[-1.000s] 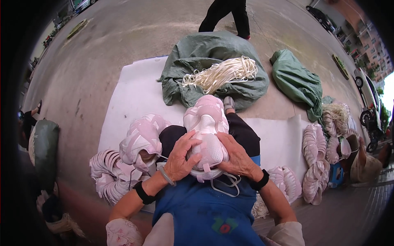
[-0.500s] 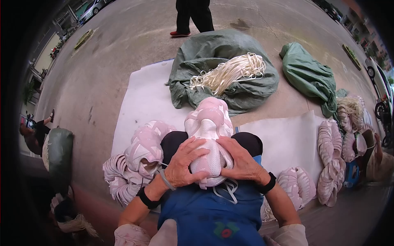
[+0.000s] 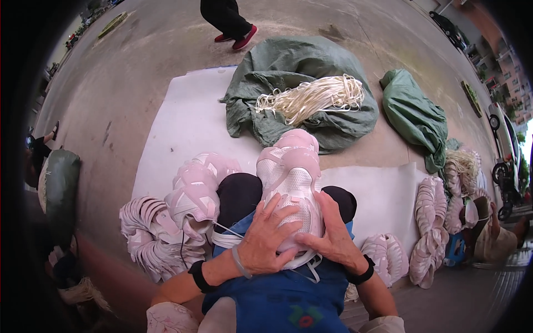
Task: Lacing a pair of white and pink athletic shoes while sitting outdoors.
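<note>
1. A concrete floor (image 3: 111, 100) fills the view, with a white sheet (image 3: 189, 127) spread across its middle.
2. On the far part of the sheet lies a big green sack (image 3: 288, 72), opened out, with a bundle of cream-white laces (image 3: 311, 97) piled on it.
3. A second green sack (image 3: 413, 114) lies crumpled to the right, well apart from the first.
4. A person's legs in dark trousers and red shoes (image 3: 236, 36) stand at the far edge, beyond the big sack.
5. Stacks of pale pink shoe uppers sit around the knees: one heap (image 3: 150, 233) at the left, a standing row (image 3: 430, 227) at the right, and a smaller batch (image 3: 383, 255) near the right wrist.
6. A separate pink upper (image 3: 197, 188) rests just left of the left knee.
7. The pink-and-white shoe upper (image 3: 291, 183) being worked lies on the lap, over the blue apron (image 3: 277, 294), its toe pointing away between the knees.
8. The left hand (image 3: 266, 236) lies on the upper's near end, fingers spread and curled over its mesh.
9. The right hand (image 3: 330, 233) presses the upper's right side, fingers laid flat together against it; a white lace (image 3: 313, 266) hangs below both hands.
</note>
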Available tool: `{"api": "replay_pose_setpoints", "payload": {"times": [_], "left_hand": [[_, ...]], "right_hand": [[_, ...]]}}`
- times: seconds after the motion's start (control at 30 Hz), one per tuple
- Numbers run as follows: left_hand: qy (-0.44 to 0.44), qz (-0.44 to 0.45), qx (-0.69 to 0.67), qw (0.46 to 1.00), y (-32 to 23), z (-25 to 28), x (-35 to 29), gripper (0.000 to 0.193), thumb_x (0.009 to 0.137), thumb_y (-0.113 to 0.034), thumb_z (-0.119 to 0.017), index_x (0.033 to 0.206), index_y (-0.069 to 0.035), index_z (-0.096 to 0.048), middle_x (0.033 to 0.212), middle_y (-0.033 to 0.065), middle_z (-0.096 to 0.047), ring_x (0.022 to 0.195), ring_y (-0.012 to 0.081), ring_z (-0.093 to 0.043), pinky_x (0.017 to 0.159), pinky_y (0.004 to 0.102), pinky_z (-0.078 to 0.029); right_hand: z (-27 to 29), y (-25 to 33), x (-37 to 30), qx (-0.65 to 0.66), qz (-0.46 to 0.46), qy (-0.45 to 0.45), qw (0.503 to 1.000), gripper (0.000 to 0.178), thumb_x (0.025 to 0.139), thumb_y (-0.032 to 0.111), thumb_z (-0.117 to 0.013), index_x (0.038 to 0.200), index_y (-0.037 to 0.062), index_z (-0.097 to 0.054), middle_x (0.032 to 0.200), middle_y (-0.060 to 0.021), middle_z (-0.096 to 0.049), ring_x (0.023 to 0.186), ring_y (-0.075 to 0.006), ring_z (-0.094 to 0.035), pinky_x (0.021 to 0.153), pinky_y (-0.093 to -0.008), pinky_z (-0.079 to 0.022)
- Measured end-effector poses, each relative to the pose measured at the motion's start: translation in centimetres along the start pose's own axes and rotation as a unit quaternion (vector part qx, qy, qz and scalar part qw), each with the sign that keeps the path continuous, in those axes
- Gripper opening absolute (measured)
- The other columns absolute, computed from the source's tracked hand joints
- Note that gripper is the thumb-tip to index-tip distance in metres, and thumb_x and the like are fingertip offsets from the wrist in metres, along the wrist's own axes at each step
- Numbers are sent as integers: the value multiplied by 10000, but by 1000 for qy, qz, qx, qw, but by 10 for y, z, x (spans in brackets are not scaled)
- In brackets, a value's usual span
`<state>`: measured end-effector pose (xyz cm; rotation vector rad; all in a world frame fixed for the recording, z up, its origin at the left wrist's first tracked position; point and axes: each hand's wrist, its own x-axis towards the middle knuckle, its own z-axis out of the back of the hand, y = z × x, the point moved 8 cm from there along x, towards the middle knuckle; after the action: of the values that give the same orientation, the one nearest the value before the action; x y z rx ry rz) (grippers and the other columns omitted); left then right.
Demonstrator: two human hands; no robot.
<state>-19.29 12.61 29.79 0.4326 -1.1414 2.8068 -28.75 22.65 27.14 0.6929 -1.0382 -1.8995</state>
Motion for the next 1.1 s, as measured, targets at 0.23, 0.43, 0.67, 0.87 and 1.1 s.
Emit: {"api": "replay_pose_setpoints", "payload": {"times": [0.23,0.43,0.67,0.87,1.1], "left_hand": [[35,302,-75,950,172,42,19,433,926,-245,-447,1234,58,-430,1090,206,-600,930,267,-627,828,348,-486],[206,390,-60,895,216,-2,43,572,917,-394,-483,1269,54,-434,1195,190,-560,1096,238,-548,929,362,-420],[149,420,-286,848,220,-36,62,433,883,-391,-608,1124,-50,-492,1031,51,-540,907,133,-491,789,315,-433],[71,365,-291,881,197,-40,84,225,939,-253,-554,962,-40,-484,871,27,-524,804,91,-464,689,257,-437],[148,254,-293,910,143,-56,142,146,883,-153,-615,843,-48,-521,783,-19,-531,721,59,-465,625,222,-424]], "right_hand": [[-10,9,18,-85,-9,52,995,806,762,300,-673,1393,-20,-286,1388,-307,-258,1298,-452,-294,1088,-449,-261],[-10,13,18,-38,27,11,999,729,724,203,-652,1367,8,-369,1387,-303,-279,1305,-444,-304,1090,-452,-260],[8,3,11,2,89,-32,995,629,697,146,-622,1294,12,-478,1368,-321,-310,1283,-467,-325,1086,-460,-270],[14,4,-11,47,155,-81,983,626,689,115,-618,1287,12,-466,1362,-337,-287,1272,-503,-304,1088,-491,-259],[18,14,-36,16,194,-96,976,691,617,31,-592,1283,-19,-415,1380,-355,-239,1282,-537,-252,1098,-523,-227]]}}
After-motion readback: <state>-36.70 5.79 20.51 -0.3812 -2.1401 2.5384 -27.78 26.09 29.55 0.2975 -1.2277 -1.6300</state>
